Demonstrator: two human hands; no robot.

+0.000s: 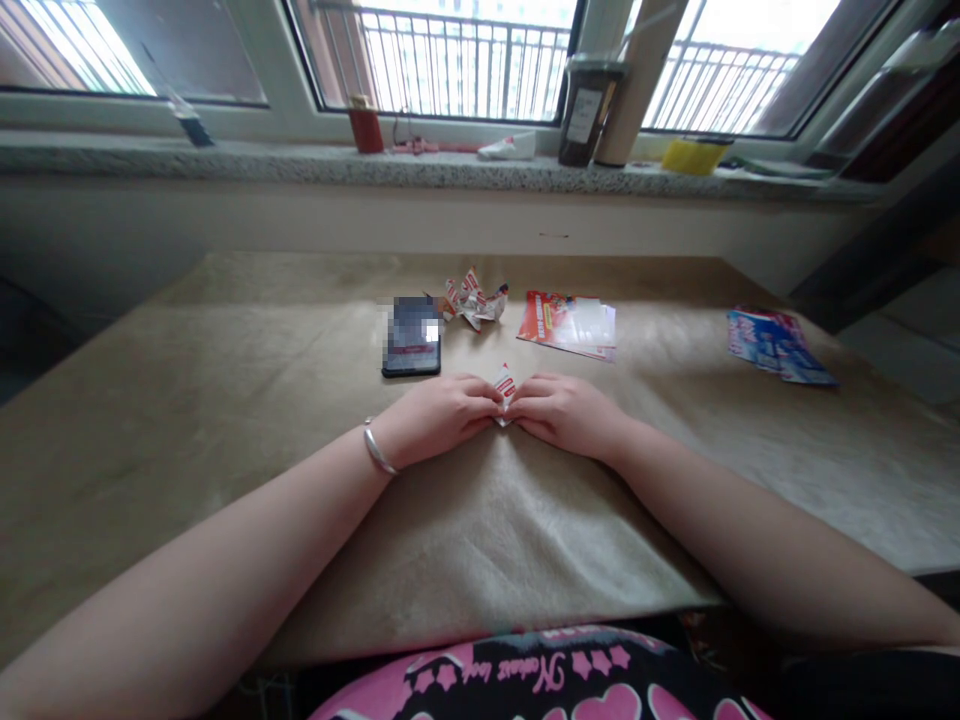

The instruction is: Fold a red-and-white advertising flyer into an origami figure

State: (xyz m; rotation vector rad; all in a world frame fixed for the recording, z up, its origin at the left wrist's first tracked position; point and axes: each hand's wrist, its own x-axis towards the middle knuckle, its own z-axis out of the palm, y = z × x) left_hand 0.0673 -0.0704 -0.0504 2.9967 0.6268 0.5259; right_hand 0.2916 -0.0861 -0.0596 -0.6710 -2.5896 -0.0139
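Between my hands, on the tabletop, is a small folded piece of white paper (pixel 505 384) with red print, pointed at its far end. My left hand (pixel 450 405), with a silver bracelet at the wrist, pinches its left side. From the right, my right hand (pixel 566 408) presses its fingers on the opposite edge. Both sets of fingertips nearly meet at the near end of the paper and hide part of it. Just beyond my left hand lies a dark phone (pixel 412 345), its screen partly blurred out. Folded or crumpled paper (pixel 474 300) in the same print sits beside the phone.
Red and white printed sheets (pixel 566 322) lie beyond my right hand. Blue printed cards (pixel 780 345) are at the far right of the cloth-covered table (pixel 225 400). Along the windowsill stand a red container (pixel 365 125), a dark lidded container (pixel 589 110) and a yellow item (pixel 694 155).
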